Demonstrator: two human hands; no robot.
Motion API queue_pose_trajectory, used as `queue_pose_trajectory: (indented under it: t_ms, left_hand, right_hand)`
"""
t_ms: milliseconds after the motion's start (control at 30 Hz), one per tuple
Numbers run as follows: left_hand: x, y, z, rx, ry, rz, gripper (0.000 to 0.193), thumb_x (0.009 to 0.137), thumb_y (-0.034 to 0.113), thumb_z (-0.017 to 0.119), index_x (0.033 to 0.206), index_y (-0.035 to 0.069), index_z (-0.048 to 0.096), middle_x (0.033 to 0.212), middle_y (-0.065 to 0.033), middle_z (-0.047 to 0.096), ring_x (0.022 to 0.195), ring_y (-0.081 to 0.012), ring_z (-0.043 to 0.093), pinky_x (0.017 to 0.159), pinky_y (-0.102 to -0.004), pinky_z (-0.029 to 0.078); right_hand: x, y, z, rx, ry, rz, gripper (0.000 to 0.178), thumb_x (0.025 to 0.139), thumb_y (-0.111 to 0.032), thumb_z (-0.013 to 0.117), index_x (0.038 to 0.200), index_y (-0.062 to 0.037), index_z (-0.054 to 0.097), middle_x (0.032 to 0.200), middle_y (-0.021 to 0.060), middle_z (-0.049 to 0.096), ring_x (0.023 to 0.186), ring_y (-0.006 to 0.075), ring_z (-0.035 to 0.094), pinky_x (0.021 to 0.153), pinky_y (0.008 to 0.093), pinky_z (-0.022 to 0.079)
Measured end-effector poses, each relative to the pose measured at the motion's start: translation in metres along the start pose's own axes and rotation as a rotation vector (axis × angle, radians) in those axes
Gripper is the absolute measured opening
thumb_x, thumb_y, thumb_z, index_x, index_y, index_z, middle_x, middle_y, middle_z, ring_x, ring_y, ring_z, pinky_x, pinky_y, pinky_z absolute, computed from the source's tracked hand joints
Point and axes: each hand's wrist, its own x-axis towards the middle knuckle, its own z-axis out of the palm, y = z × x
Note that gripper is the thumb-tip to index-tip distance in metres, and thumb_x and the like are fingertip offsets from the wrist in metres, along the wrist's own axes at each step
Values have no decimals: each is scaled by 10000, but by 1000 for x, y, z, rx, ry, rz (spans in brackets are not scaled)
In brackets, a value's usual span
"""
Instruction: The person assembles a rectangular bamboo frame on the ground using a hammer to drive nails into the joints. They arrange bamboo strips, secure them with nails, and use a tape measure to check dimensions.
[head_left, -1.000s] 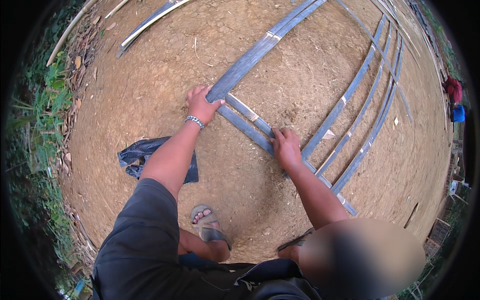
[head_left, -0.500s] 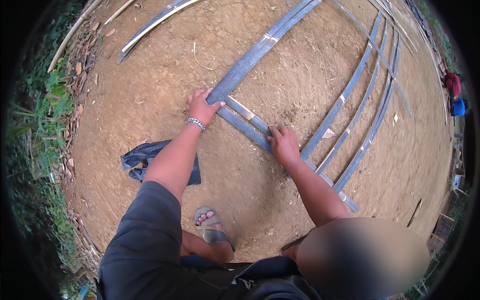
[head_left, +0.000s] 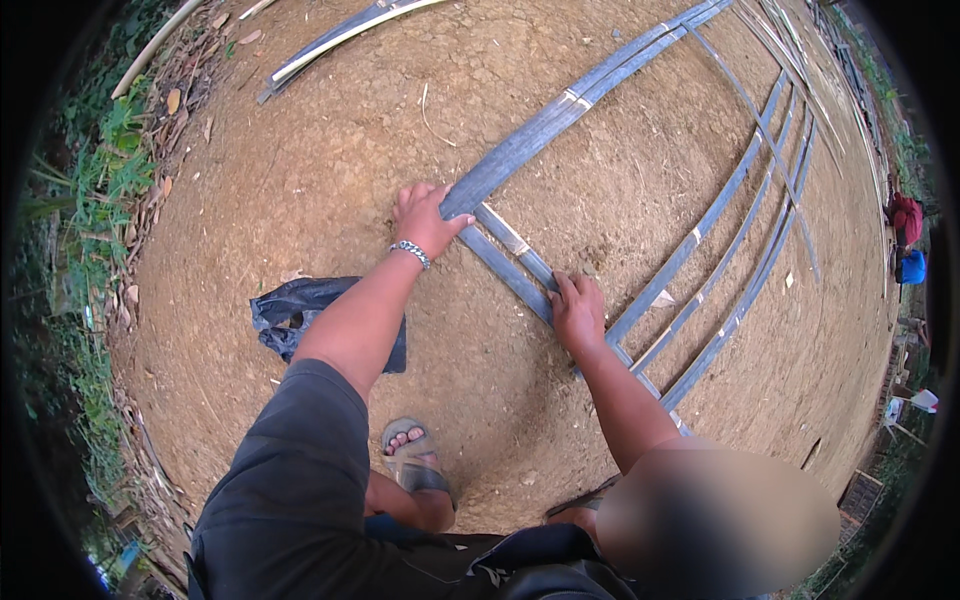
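Note:
My left hand (head_left: 428, 218), with a chain bracelet at the wrist, grips the near end of a wide dark-grey split-bamboo slat (head_left: 530, 137). Its thumb lies across the end and the fingers wrap the left side. Two narrower bamboo strips run from this corner toward the lower right, an upper strip (head_left: 512, 238) with a pale node and a lower strip (head_left: 505, 267) beside it. Curled fingers of my right hand (head_left: 578, 308) hold the upper strip; the palm hides what lies beneath. Past that hand, several long bamboo slats (head_left: 690, 245) meet the strips' other end.
A crumpled black plastic bag (head_left: 285, 308) lies by my left forearm, above my sandaled foot (head_left: 415, 455). More split bamboo (head_left: 345, 45) rests at the upper left. A thin crosswise strip (head_left: 750, 105) crosses the long slats. Green plants (head_left: 115, 230) edge the bare dirt (head_left: 300, 180).
The whole view has shifted slightly, with the far bamboo now lower and further right. Both hands keep their hold on the bamboo, and the pieces appear to lie as before.

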Motion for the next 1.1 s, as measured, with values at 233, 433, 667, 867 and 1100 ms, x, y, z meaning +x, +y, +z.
queue_pose_trajectory:
  t_ms: [233, 433, 667, 867, 1100]
  left_hand:
    - [-2, -6, 11, -48, 48, 36, 712, 769, 477, 846, 1334, 80, 672, 1286, -87, 561, 1287, -283, 406, 1129, -431, 282]
    - [-1, -6, 13, -48, 42, 50, 709, 771, 480, 841, 1335, 84, 672, 1283, -85, 559, 1288, -279, 405, 1131, -435, 271]
    - [3, -3, 13, -85, 28, -28, 508, 861, 417, 771, 1287, 147, 709, 1296, -58, 572, 1309, -268, 411, 1129, -453, 281]
    - [5, -2, 29, -137, 213, -123, 317, 905, 336, 734, 1176, 174, 711, 1243, -39, 607, 1254, -281, 487, 1094, -478, 337]
    - [3, -7, 28, -156, 253, -134, 409, 903, 332, 738, 1255, 155, 626, 1238, -65, 609, 1255, -305, 489, 1099, -486, 328]
  right_hand:
    - [-1, -1, 2, -17, 37, -7, 372, 886, -153, 715, 1254, -109, 681, 1121, 134, 638, 1081, 335, 590, 958, 459, 444]
    - [0, 0, 2, -14, 70, -32, 374, 873, -147, 728, 1243, -109, 690, 1100, 130, 641, 1061, 328, 595, 947, 454, 445]
    - [1, 5, 5, 22, 28, 34, 407, 834, -130, 757, 1239, -111, 712, 1090, 119, 646, 1055, 324, 600, 940, 450, 450]
    - [0, -6, -7, 34, 26, 32, 480, 834, -120, 752, 1308, -121, 677, 1178, 127, 633, 1125, 335, 584, 1012, 456, 434]
    - [-32, -23, -4, -222, 58, 95, 610, 864, -172, 734, 1448, -163, 559, 1395, 163, 528, 1331, 377, 464, 1127, 534, 321]
